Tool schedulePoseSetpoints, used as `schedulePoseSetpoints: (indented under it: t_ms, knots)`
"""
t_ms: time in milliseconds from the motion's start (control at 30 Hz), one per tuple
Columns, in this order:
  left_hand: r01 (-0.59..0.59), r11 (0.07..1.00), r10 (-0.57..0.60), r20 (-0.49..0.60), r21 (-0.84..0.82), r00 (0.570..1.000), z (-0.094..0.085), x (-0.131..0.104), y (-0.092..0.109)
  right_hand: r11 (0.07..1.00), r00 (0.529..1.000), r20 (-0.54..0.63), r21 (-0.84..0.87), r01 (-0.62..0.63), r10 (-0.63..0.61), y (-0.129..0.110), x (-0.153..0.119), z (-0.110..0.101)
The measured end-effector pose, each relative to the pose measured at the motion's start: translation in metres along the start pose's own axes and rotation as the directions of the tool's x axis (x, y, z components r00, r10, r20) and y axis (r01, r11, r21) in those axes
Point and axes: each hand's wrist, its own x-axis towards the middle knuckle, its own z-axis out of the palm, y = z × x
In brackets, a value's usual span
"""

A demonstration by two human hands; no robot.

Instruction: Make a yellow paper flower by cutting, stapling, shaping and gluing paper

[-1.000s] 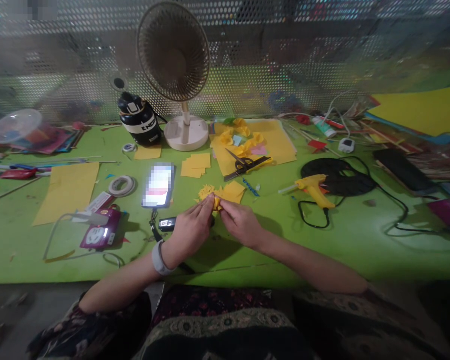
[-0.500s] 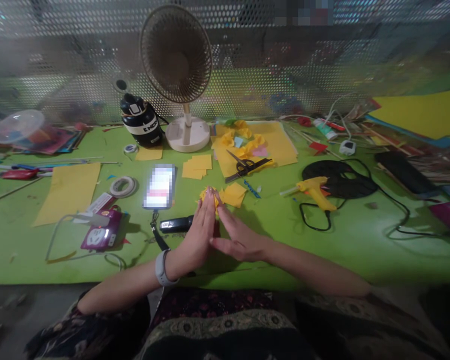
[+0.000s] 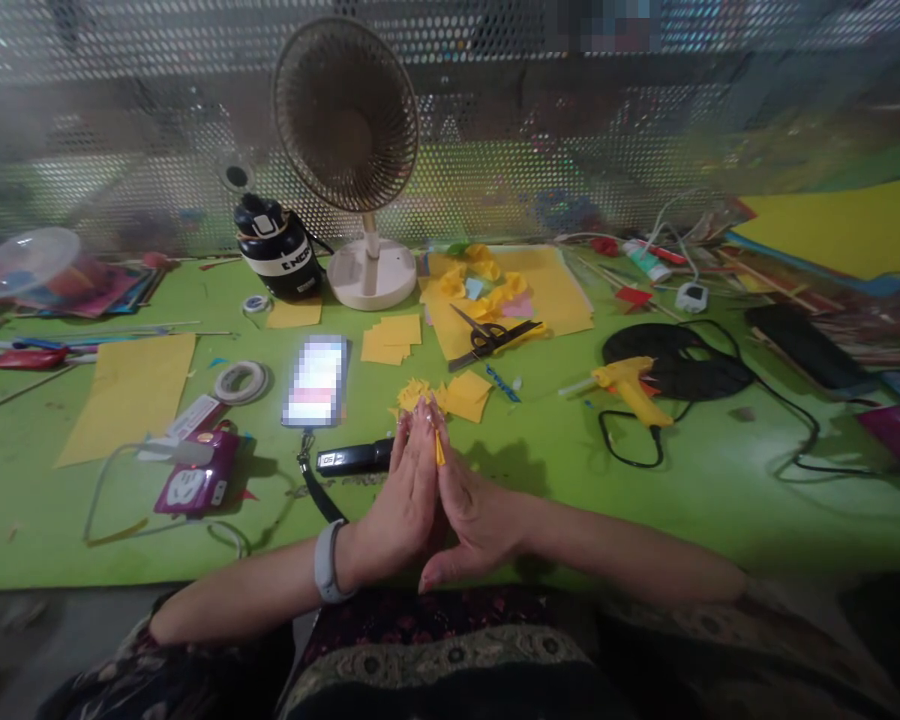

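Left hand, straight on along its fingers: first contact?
Likely the fringed yellow paper, just past the fingertips of the left hand; depth is unclear, so it might pass above.

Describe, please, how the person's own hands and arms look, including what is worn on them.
Both the left hand and the right hand are without gloves. A light grey band circles the left wrist; the right wrist shows none. The right thumbnail looks reddish. Forearms are uncovered; the left sleeve is dark, faintly patterned.

Yellow paper (image 3: 440,449) between both hands (image 3: 411,492)
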Motion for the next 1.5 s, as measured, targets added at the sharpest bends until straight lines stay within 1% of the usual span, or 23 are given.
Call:
schedulePoseSetpoints:
  t_ms: [67, 200, 300, 400, 500, 567, 700, 800, 967, 1033, 1067, 1167, 1267, 1367, 1433, 1500]
  knots:
    - [-0.011, 1.000, 0.011, -0.002, 0.014, 1.000, 0.000, 0.000, 0.000, 1.000, 1.000, -0.008, -0.017, 0.023, -0.023, 0.001, 0.001, 0.003]
    - [-0.038, 0.999, 0.040, -0.048, 0.032, 0.998, 0.005, 0.001, -0.003, 0.999, 1.000, -0.017, -0.033, -0.003, 0.002, 0.003, 0.002, 0.004]
    - [-0.006, 1.000, 0.006, -0.055, 0.010, 0.998, 0.007, 0.001, -0.005, 0.999, 1.000, -0.001, -0.042, -0.010, 0.010, 0.004, 0.003, 0.002]
    - [0.018, 0.999, -0.019, -0.031, -0.031, 0.999, 0.006, 0.001, -0.006, 0.999, 0.999, 0.013, -0.025, -0.033, 0.034, 0.006, 0.004, -0.001]
    - [0.035, 0.999, -0.035, -0.012, -0.042, 0.999, 0.003, 0.002, -0.007, 0.997, 0.997, -0.015, 0.030, -0.076, 0.077, 0.007, 0.004, -0.005]
    - [0.056, 0.998, -0.056, -0.015, -0.034, 0.998, -0.001, 0.005, -0.008, 0.990, 0.991, -0.046, 0.072, -0.123, 0.126, 0.007, 0.003, -0.008]
    - [0.076, 0.997, -0.076, -0.013, -0.015, 0.997, -0.009, 0.011, -0.012, 0.954, 0.961, -0.089, 0.173, -0.244, 0.262, 0.005, 0.005, -0.015]
    - [0.085, 0.996, -0.085, -0.013, 0.010, 0.996, -0.015, 0.015, -0.019, 0.920, 0.928, -0.118, 0.224, -0.321, 0.353, 0.002, 0.009, -0.020]
    - [0.106, 0.994, -0.107, -0.047, -0.007, 0.993, -0.020, 0.020, -0.028, 0.877, 0.873, -0.216, 0.315, -0.362, 0.438, 0.001, 0.014, -0.024]
    - [0.145, 0.988, -0.147, -0.035, -0.057, 0.989, -0.023, 0.022, -0.028, 0.854, 0.851, -0.230, 0.360, -0.377, 0.472, 0.004, 0.014, -0.025]
    - [0.183, 0.979, -0.186, -0.022, -0.094, 0.982, -0.024, 0.023, -0.028, 0.840, 0.840, -0.229, 0.380, -0.388, 0.492, 0.005, 0.014, -0.026]
    - [0.329, 0.914, -0.332, 0.029, -0.237, 0.943, -0.028, 0.025, -0.026, 0.808, 0.812, -0.224, 0.410, -0.423, 0.539, 0.010, 0.015, -0.028]
    - [0.431, 0.807, -0.439, 0.080, -0.403, 0.895, -0.030, 0.027, -0.028, 0.786, 0.807, -0.225, 0.471, -0.402, 0.547, 0.014, 0.016, -0.029]
    - [0.471, 0.681, -0.490, 0.128, -0.560, 0.862, -0.031, 0.030, -0.032, 0.750, 0.805, -0.201, 0.537, -0.386, 0.558, 0.017, 0.017, -0.028]
    - [0.469, 0.620, -0.495, 0.149, -0.630, 0.856, -0.031, 0.032, -0.035, 0.735, 0.798, -0.195, 0.555, -0.391, 0.571, 0.019, 0.017, -0.027]
    - [0.469, 0.581, -0.496, 0.168, -0.665, 0.852, -0.032, 0.034, -0.036, 0.713, 0.792, -0.199, 0.597, -0.369, 0.577, 0.021, 0.017, -0.026]
